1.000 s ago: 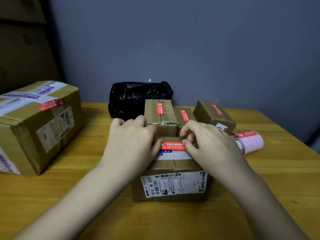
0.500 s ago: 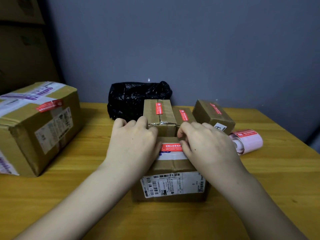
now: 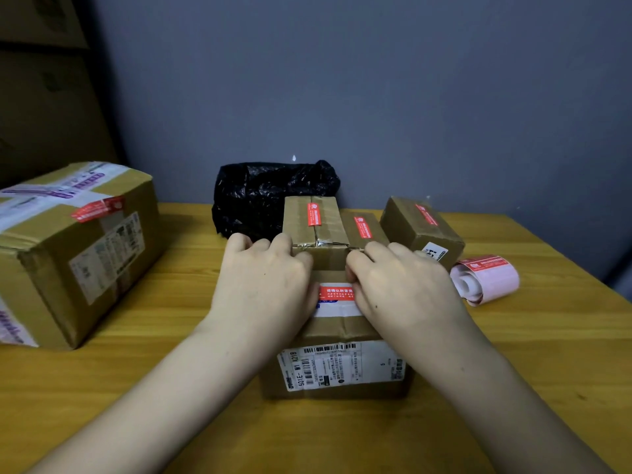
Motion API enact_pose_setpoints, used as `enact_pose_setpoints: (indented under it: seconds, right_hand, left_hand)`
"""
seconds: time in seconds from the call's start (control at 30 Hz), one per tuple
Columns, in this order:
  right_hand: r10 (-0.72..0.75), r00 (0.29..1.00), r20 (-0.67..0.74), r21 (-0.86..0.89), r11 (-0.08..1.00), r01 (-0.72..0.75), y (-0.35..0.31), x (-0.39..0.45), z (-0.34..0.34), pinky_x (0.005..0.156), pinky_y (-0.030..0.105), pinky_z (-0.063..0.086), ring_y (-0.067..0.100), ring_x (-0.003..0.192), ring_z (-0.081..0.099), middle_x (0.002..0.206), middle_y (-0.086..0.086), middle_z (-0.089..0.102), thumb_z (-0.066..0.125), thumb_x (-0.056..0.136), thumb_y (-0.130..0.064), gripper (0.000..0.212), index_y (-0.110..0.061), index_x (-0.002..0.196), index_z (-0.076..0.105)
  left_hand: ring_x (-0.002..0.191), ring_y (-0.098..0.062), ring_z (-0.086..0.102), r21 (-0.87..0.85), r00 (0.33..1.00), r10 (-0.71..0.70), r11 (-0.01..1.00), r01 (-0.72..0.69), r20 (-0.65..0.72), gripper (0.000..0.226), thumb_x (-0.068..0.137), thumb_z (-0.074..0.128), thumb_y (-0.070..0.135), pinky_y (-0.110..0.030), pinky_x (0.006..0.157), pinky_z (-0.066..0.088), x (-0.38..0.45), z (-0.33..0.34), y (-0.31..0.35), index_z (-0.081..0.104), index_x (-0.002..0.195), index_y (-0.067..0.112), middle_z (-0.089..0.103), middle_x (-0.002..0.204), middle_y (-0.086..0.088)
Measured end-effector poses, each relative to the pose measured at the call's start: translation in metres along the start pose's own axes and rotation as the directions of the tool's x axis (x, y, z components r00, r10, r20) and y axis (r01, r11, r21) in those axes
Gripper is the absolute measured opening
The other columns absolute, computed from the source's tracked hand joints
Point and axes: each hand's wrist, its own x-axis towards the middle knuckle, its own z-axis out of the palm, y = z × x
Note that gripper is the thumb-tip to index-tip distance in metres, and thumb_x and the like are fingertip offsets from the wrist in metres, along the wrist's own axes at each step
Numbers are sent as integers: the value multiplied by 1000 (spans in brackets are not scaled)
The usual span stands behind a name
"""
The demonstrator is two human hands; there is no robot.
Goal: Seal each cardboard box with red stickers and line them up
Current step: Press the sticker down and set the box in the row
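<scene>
Counting five cardboard boxes, five red stickers, two hands.

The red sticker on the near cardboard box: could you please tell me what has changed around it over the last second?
The right hand has slid left along the red sticker, covering more of it, toward the left hand, which still presses the box top. The near cardboard box, other boxes and sticker roll have not moved.

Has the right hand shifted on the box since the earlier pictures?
Yes: the right hand has slid leftward over the red sticker, covering more of it on the box.
</scene>
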Motion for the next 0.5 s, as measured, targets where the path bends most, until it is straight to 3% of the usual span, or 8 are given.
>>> enact_pose_setpoints:
  seconds: [0.17, 0.3, 0.4, 0.5]
  right_hand:
    - [38, 999, 29, -21, 999, -38, 5, -2, 2, 50, 26, 26, 23, 55, 58, 64, 2, 57, 83, 60, -23, 23, -16, 68, 63]
    - [113, 988, 105, 32, 993, -117, 10, -7, -1, 59, 29, 35, 21, 80, 60, 86, -1, 59, 53, 88, -35, 16, -21, 90, 61]
    - [185, 982, -40, 97, 979, -181, 12, -17, -4, 59, 27, 34, 17, 78, 57, 86, -5, 58, 44, 92, -30, 19, -23, 91, 62]
    - [111, 978, -175, 265, 962, -61, 11, -33, -4, 80, 28, 37, 16, 98, 57, 109, -5, 62, 39, 90, -23, 34, -18, 112, 64]
  left_hand:
    - [56, -25, 56, 21, 1000, -22, 1000, 21, 14, 38, 75, 39, 42, -36, 66, 37, -1, 2, 1, 69, 69, 19, 55, 66, -5]
    - [58, -26, 55, 42, 994, -93, 995, 91, 53, 42, 75, 38, 48, -35, 67, 34, -5, -4, 0, 68, 73, 18, 54, 68, -5]
    - [66, -29, 56, -59, 993, -114, 992, 113, -22, 30, 79, 41, 39, -36, 66, 34, -12, -9, -3, 60, 79, 15, 54, 76, -6]
    - [101, -24, 59, -292, 992, 13, 955, -50, -127, 40, 85, 38, 32, -40, 91, 39, -27, -9, 2, 60, 113, 14, 60, 111, -3]
